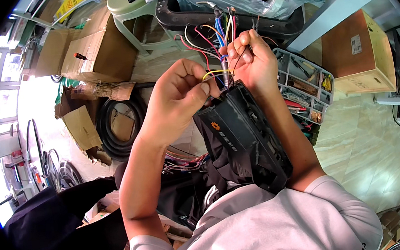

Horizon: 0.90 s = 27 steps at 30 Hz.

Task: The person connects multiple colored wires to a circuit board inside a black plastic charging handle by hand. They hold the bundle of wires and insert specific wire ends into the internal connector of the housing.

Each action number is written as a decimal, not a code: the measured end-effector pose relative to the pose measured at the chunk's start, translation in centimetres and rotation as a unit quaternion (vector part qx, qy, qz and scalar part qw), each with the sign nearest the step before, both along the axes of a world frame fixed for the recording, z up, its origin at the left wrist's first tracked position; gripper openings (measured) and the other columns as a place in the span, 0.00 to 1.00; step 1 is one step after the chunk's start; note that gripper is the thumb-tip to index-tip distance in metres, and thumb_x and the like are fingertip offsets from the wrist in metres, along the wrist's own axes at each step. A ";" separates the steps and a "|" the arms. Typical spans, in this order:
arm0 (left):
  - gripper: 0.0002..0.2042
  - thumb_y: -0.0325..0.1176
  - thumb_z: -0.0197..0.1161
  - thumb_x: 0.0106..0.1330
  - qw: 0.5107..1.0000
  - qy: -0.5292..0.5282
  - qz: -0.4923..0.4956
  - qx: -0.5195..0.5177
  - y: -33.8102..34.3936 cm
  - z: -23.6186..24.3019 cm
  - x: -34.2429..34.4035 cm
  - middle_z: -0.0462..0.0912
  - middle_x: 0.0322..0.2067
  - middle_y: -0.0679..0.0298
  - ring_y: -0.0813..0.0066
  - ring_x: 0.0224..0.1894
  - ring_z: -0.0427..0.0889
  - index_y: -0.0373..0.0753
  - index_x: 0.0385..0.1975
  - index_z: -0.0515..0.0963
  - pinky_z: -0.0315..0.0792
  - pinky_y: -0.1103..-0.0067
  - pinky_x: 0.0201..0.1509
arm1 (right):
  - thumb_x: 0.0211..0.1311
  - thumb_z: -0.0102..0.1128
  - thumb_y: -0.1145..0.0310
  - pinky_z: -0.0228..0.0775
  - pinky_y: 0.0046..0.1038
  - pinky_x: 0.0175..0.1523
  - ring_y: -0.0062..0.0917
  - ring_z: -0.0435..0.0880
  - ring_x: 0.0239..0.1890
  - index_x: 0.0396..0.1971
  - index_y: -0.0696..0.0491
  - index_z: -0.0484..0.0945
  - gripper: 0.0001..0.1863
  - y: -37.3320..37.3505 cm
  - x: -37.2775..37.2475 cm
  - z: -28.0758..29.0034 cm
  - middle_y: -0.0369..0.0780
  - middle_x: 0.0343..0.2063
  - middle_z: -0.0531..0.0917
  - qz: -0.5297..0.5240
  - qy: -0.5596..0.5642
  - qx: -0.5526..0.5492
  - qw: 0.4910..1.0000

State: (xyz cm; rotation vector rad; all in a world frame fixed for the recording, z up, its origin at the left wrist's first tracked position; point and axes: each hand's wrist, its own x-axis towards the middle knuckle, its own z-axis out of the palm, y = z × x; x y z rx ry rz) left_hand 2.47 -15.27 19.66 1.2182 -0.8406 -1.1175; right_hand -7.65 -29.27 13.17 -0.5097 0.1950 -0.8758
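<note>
Yellow, red and blue wires (210, 37) fan out just above the fingertips: the left hand (177, 95) pinches a yellow wire (211, 74) between thumb and forefinger, and the right hand (252, 62) is closed round the bundle where it leaves the top of the black ribbed box (243, 137) propped under both palms. As I judge it, a hard tug could pull a thin lead from its connector, or the unsupported box could slide off the lap. Beyond the fingers lie a pale tiled floor (363, 131), cardboard boxes (97, 48), coiled black hose (112, 130) and a grey parts tray (304, 83).

head cam | worn on head | looks steeply down | close over hands (215, 81) | fisheye
</note>
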 end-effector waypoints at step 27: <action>0.14 0.38 0.50 0.71 0.990 0.092 0.101 -0.022 -0.5 0.5 0.0 0.72 0.20 0.68 0.85 0.22 0.64 0.33 0.36 0.76 0.58 0.87 0.27 | 0.69 0.45 0.63 0.68 0.31 0.45 0.23 0.70 0.22 0.22 0.52 0.70 0.15 -0.2 0.1 -0.6 0.31 0.11 0.64 -0.007 -0.027 0.024 0.999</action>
